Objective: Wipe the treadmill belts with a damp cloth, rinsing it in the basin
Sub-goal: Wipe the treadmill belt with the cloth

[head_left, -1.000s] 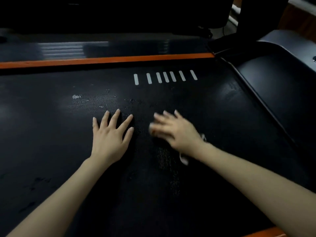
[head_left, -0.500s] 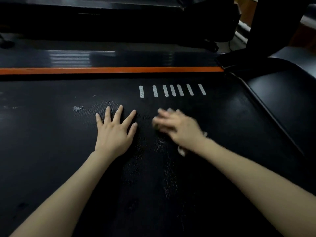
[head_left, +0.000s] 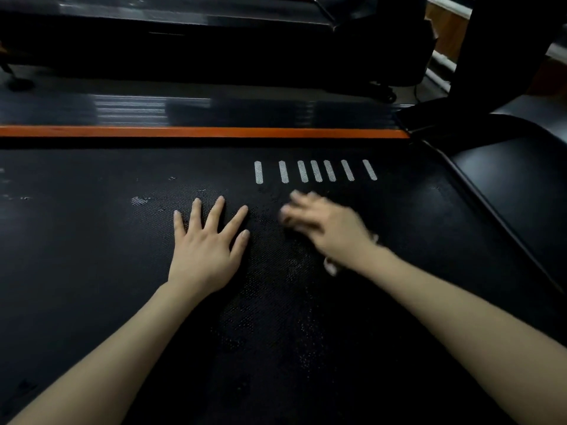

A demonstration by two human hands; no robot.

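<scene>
Cloth point(head_left: 330, 266) sat mostly hidden under the right hand point(head_left: 325, 228) on the treadmill belt point(head_left: 92, 256), near the white stripes point(head_left: 316, 171); only pale edges showed at the wrist. Risk, my read: bunched that small, it could skip patches, e.g. the pale smudge point(head_left: 139, 200) beyond the left hand point(head_left: 208, 243). Unrinsed, it would smear grit; no basin in view. Right hand was blurred, fingers apparently mostly straight, pressing the cloth down, not clenched. Left hand lay flat on the belt, fingers spread, holding nothing.
</scene>
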